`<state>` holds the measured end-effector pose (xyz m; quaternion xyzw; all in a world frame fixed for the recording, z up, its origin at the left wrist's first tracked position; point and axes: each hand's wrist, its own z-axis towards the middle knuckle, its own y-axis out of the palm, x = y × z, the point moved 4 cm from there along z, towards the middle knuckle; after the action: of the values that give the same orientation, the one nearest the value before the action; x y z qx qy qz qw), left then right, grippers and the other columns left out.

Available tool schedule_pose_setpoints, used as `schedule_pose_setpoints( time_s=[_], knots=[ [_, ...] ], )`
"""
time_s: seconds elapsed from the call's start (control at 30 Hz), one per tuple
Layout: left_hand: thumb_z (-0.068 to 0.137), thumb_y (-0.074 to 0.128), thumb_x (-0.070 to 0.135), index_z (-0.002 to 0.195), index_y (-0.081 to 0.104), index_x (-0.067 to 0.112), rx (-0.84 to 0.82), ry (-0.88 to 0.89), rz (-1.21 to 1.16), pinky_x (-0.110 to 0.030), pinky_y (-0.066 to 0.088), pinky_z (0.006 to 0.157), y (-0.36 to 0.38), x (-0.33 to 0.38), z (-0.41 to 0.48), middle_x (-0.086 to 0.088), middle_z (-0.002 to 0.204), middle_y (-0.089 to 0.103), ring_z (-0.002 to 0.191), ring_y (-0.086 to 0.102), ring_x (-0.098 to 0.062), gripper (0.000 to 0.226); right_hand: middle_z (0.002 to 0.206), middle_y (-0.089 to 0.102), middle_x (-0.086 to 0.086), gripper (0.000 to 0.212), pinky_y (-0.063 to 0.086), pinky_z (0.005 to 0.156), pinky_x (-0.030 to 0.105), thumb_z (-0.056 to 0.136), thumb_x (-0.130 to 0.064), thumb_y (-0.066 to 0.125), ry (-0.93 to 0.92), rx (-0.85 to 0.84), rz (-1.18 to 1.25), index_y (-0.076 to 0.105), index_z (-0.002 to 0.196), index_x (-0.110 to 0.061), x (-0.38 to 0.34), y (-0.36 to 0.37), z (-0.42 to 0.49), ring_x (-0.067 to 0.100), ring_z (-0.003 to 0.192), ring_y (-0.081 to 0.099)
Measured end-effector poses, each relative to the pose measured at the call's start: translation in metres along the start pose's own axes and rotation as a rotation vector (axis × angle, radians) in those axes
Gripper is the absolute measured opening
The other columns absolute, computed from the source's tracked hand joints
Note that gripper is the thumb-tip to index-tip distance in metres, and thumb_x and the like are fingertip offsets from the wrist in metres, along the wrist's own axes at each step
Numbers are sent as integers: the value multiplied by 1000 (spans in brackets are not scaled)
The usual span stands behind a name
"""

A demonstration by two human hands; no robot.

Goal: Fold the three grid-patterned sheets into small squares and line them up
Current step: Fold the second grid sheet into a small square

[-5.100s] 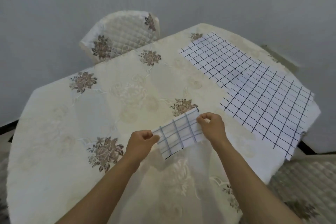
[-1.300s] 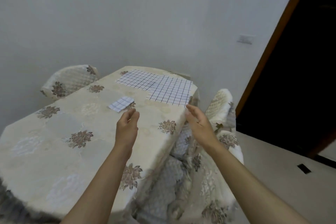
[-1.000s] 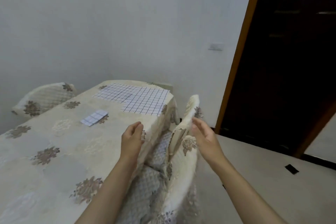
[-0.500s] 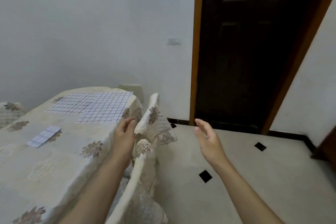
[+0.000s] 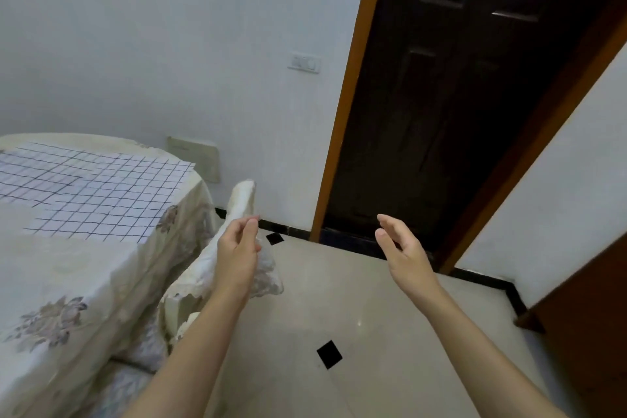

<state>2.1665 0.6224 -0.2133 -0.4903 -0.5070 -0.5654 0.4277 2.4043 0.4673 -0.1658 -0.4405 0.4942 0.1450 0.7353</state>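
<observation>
view has swung further right than half a second ago: the folded square has left the frame, and the dark door (image 5: 475, 95) now fills one to two o'clock. both hands hang in the air, fingers loosely spread, holding nothing: left hand (image 5: 237, 254) at seven o'clock before the covered chair (image 5: 242, 200), right hand (image 5: 403, 248) at four. two grid-patterned sheets (image 5: 101, 193), white with dark lines, lie flat, unfolded and overlapping on the floral tablecloth (image 5: 68, 275) at nine o'clock. the wall switch (image 5: 304, 62) is too small to read.

light: soft, even, dimmish | glare: small glints on floor (image 5: 356, 299) | edges: wide-angle bowing | focus: slightly soft
</observation>
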Motion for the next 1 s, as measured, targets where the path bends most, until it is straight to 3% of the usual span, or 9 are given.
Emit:
schedule_pose_setpoints(
  time_s=[0.13, 0.3, 0.53, 0.7, 1.0],
  knots=[
    [100, 53, 21, 105, 68, 12, 55, -16, -34, -32, 52, 75, 19, -5, 47, -7, 103, 63, 81, 58, -9, 18, 141, 47, -17, 43, 37, 101, 25, 98, -43, 47, -4, -23, 51, 43, 140, -35, 5, 16, 54, 2, 129, 42],
    [100, 52, 24, 109, 67, 11, 56, -16, 51, -35, 54, 84, 53, -19, 90, -2, 115, 66, 107, 61, -14, 22, 142, 48, -14, 42, 37, 101, 24, 99, -39, 48, 54, -43, 128, 45, 141, -32, 39, 31, 114, 4, 129, 43],
    [99, 51, 27, 96, 68, 22, 122, -2, 130, -32, 52, 81, 132, -38, 156, 2, 103, 65, 97, 59, -12, 18, 141, 49, -12, 42, 38, 99, 25, 99, -39, 48, 52, -115, 207, 46, 140, -31, 93, 40, 223, 5, 127, 45],
    [101, 47, 29, 103, 68, 24, 157, 26, 140, -33, 53, 86, 182, -26, 196, 11, 109, 66, 107, 60, -6, 22, 142, 46, -12, 42, 36, 100, 26, 99, -40, 48, 28, -239, 235, 45, 140, -33, 98, 50, 306, 6, 129, 41],
    [101, 46, 29, 99, 71, 21, 348, 17, 164, -24, 49, 75, 173, -31, 292, 8, 102, 68, 101, 60, -1, 26, 138, 45, -20, 40, 35, 97, 24, 97, -47, 46, -64, -436, 238, 45, 137, -39, 80, 117, 423, -3, 123, 41]
  ],
)
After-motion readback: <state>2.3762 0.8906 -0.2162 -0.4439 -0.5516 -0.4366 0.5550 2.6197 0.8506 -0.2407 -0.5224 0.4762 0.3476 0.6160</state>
